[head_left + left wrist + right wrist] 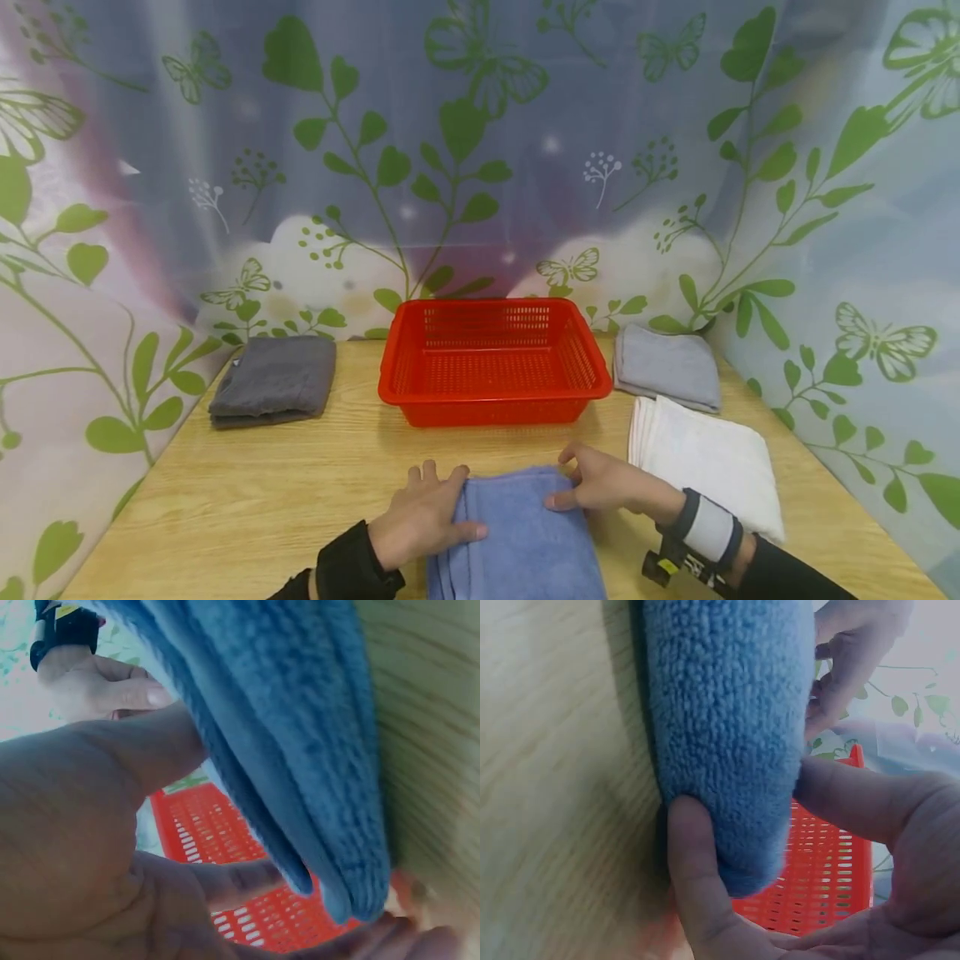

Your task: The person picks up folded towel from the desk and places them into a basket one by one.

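Note:
A folded blue towel (528, 537) lies on the wooden table close in front of me, its layered edge along the left. At its far left corner, my left hand (423, 517) holds it, thumb over the top and fingers by the side edge. My right hand (611, 483) grips the far right corner between thumb and fingers. From the right wrist, the towel (720, 735) shows a rounded fold with a finger pressed to its side and the thumb on its top face. The left wrist view shows stacked towel layers (292, 750); some left fingertips are partly hidden.
Beyond the towel stands a red plastic basket (487, 412) with slotted walls. A dark grey folded towel (273, 379) lies at the far left. At the right are a light grey towel (667, 362) and a white towel (708, 467), near the right forearm. A printed curtain (480, 150) hangs behind.

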Demonstrator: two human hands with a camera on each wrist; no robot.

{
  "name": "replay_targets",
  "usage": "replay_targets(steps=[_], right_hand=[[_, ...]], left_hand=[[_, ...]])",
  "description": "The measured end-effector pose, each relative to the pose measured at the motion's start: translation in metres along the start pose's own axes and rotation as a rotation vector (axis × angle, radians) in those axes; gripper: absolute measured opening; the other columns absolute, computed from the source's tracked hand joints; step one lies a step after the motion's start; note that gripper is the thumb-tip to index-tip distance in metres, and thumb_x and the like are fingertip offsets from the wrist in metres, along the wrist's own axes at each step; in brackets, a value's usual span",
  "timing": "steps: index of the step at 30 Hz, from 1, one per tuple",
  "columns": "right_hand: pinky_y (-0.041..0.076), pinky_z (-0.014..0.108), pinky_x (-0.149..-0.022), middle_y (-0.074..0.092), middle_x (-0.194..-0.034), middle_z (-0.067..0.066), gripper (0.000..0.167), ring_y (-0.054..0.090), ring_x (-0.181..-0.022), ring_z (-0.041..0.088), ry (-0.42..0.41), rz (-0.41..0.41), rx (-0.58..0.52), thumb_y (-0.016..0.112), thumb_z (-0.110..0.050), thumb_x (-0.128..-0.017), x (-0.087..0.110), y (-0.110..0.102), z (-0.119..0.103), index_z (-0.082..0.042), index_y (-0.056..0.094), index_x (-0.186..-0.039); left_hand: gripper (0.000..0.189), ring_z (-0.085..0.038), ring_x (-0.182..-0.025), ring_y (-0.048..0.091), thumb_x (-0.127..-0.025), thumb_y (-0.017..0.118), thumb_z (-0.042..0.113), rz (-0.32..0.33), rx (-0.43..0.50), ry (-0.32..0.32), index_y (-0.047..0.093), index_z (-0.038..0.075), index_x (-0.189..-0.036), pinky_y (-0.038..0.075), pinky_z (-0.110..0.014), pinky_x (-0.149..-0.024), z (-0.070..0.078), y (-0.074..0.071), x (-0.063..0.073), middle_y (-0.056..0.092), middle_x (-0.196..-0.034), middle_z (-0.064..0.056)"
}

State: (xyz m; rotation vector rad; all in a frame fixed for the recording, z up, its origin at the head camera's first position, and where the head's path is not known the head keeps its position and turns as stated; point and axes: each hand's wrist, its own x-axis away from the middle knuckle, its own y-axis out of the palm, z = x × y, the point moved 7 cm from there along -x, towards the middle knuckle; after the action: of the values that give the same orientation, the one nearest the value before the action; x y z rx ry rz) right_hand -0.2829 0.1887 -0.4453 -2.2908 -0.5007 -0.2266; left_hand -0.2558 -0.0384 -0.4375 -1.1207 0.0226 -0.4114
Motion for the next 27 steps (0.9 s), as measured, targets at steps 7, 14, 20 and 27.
replay_targets(steps=[7,14,20,27], right_hand=[[0.041,0.025,-0.057,0.053,-0.071,-0.003,0.03,0.05,-0.064,0.011,-0.028,-0.106,-0.084,0.084,-0.023,-0.082,-0.002,0.007,0.0,0.0,0.07,-0.095],[0.056,0.041,-0.085,0.07,-0.108,0.003,0.041,0.063,-0.101,0.019,-0.05,-0.268,-0.248,0.081,-0.017,-0.085,0.0,0.019,-0.005,-0.004,0.064,-0.121],[0.048,0.051,-0.107,0.065,-0.129,0.011,0.058,0.058,-0.122,0.027,-0.091,-0.309,-0.419,0.076,-0.006,-0.083,0.005,0.023,-0.014,0.002,0.051,-0.135],[0.051,0.039,-0.096,0.063,-0.121,0.011,0.06,0.059,-0.112,0.023,-0.103,-0.274,-0.445,0.073,-0.005,-0.077,0.011,0.014,-0.02,0.003,0.048,-0.131]], left_hand=[[0.088,-0.057,-0.121,0.055,-0.081,0.083,0.046,-0.018,0.072,-0.001,0.045,0.0,-0.146,0.05,-0.066,-0.094,-0.005,0.002,-0.003,0.052,-0.133,-0.042],[0.081,-0.048,-0.106,0.061,-0.079,0.087,0.035,0.003,0.205,0.023,0.046,0.002,-0.14,0.053,-0.061,-0.085,-0.006,0.002,-0.002,0.056,-0.125,-0.034],[0.075,-0.03,-0.095,0.061,-0.075,0.091,0.031,0.04,0.268,0.043,0.049,0.005,-0.133,0.052,-0.048,-0.077,-0.007,0.0,-0.003,0.063,-0.112,-0.021],[0.061,-0.023,-0.089,0.058,-0.069,0.094,0.032,0.095,0.283,0.069,0.056,0.015,-0.115,0.048,-0.039,-0.072,-0.003,-0.005,0.001,0.067,-0.1,-0.006]])
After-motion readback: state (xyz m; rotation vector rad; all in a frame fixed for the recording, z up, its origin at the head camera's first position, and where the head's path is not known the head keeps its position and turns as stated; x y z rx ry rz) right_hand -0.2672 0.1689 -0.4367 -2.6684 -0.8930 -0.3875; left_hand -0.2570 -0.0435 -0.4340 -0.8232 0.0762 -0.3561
